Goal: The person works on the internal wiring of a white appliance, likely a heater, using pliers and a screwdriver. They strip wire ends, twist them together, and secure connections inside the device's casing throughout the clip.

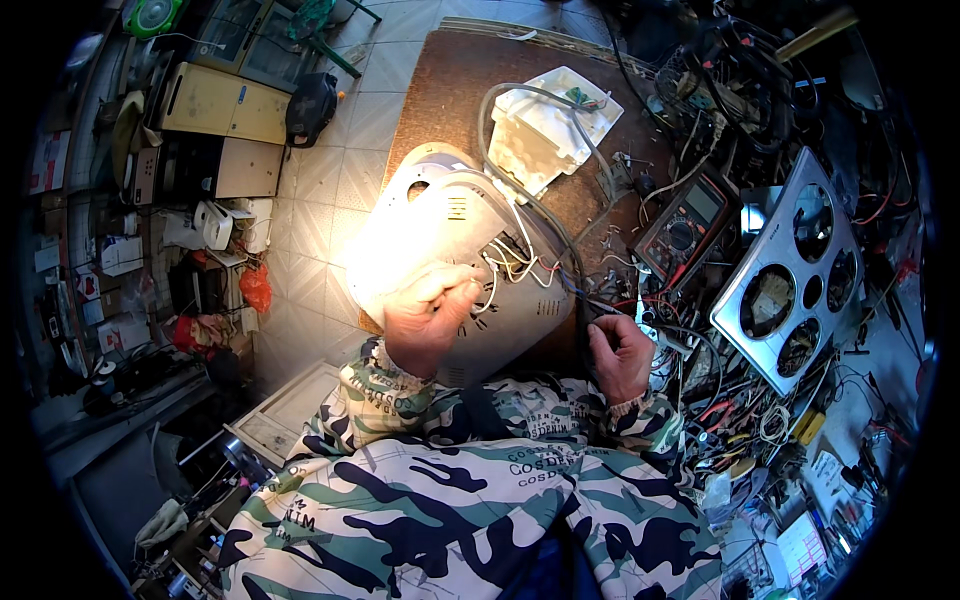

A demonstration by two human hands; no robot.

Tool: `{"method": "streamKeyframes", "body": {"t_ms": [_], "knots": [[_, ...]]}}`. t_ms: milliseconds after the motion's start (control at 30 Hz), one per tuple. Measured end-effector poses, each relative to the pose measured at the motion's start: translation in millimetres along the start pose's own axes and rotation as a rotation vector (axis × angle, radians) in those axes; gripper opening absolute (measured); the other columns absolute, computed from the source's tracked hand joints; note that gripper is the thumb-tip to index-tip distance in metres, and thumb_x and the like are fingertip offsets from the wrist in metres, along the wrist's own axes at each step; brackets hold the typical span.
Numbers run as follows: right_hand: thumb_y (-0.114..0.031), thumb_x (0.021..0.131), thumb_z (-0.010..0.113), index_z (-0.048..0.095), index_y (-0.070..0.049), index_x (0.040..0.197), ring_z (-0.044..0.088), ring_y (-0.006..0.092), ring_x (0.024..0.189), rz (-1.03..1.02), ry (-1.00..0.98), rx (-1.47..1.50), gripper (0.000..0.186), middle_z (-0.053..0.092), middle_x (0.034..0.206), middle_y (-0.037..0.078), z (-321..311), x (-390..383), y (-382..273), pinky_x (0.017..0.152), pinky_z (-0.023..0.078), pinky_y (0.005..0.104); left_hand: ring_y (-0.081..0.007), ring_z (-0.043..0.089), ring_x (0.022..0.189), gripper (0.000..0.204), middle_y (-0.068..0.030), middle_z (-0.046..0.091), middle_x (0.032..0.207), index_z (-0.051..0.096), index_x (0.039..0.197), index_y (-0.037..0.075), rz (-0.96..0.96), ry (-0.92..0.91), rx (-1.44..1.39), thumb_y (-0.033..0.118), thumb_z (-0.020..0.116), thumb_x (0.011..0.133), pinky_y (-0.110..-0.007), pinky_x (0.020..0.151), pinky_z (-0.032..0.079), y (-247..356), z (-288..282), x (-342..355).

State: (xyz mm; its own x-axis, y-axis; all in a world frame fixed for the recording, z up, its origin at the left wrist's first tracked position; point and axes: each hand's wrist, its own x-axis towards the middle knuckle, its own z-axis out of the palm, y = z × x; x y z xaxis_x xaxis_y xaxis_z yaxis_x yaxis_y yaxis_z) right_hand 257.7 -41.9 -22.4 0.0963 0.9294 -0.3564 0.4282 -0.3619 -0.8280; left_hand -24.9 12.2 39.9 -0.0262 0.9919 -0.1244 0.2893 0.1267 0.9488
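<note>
A pale plastic appliance housing [520, 320] with vent slots lies in front of me on a brown wooden table. White wires [515, 262] come out of an opening in it. My left hand [430, 320] is over the housing, thumb and fingers pinched together beside a curved white wire; what it holds is hidden. My right hand [620, 358] is closed at the housing's right edge, next to thin dark and blue wires; what lies between its fingers cannot be made out. A grey cable [540, 208] loops over the housing toward a white plastic box [540, 130].
A multimeter [685, 230] lies right of the housing. Farther right, a metal panel with round holes [740, 270] leans over tangled wires and tools. Strong light falls on the housing's left side. The tiled floor [320, 200] and cluttered shelves are to the left.
</note>
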Motion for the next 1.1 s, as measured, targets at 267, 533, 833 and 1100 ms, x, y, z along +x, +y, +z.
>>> {"method": "streamKeyframes", "body": {"t_ms": [267,533,833,1100], "knots": [[0.0,0.091,0.075,0.072,0.002,0.095,0.064,0.0167,0.073,-0.215,-0.059,-0.012,0.005,0.069,0.086,0.01,0.8,-2.3,-27.6,0.067,0.05,0.0294,-0.0241,0.071,0.083,0.015,-0.0138,0.074,0.095,0.076,0.111,-0.003,0.145,-0.189,0.061,0.001,0.07,0.098,-0.033,0.076,0.056,0.9,24.2,-5.8],[-0.002,0.089,0.075,0.072,0.001,0.094,0.069,0.0282,0.078,-0.178,-0.097,-0.038,0.006,0.07,0.087,0.014,3.1,-2.7,-30.3,0.071,0.053,0.0357,-0.0139,0.066,0.074,0.012,-0.0079,0.073,0.089,0.076,0.109,-0.003,-0.138,-0.135,-0.016,0.002,0.072,0.099,-0.027,0.069,0.053,-1.3,25.9,-8.5],[-0.004,0.088,0.075,0.07,0.0,0.092,0.069,0.0368,0.08,-0.196,-0.149,-0.109,0.008,0.069,0.087,0.017,1.0,7.0,-26.4,0.072,0.054,0.0416,-0.0054,0.059,0.07,0.018,-0.0021,0.072,0.09,0.074,0.118,-0.004,-0.219,0.009,-0.167,0.006,0.068,0.105,-0.021,0.063,0.049,-16.1,17.2,-1.7],[-0.013,0.087,0.083,0.07,0.0,0.09,0.066,0.0334,0.074,-0.217,-0.35,-0.217,0.019,0.067,0.083,0.016,-15.0,18.4,-45.7,0.067,0.052,0.0405,-0.006,0.06,0.071,0.022,-0.0016,0.07,0.09,0.073,0.121,-0.004,-0.21,0.019,-0.169,0.01,0.069,0.105,-0.023,0.064,0.05,-25.5,11.1,-1.1]]}}
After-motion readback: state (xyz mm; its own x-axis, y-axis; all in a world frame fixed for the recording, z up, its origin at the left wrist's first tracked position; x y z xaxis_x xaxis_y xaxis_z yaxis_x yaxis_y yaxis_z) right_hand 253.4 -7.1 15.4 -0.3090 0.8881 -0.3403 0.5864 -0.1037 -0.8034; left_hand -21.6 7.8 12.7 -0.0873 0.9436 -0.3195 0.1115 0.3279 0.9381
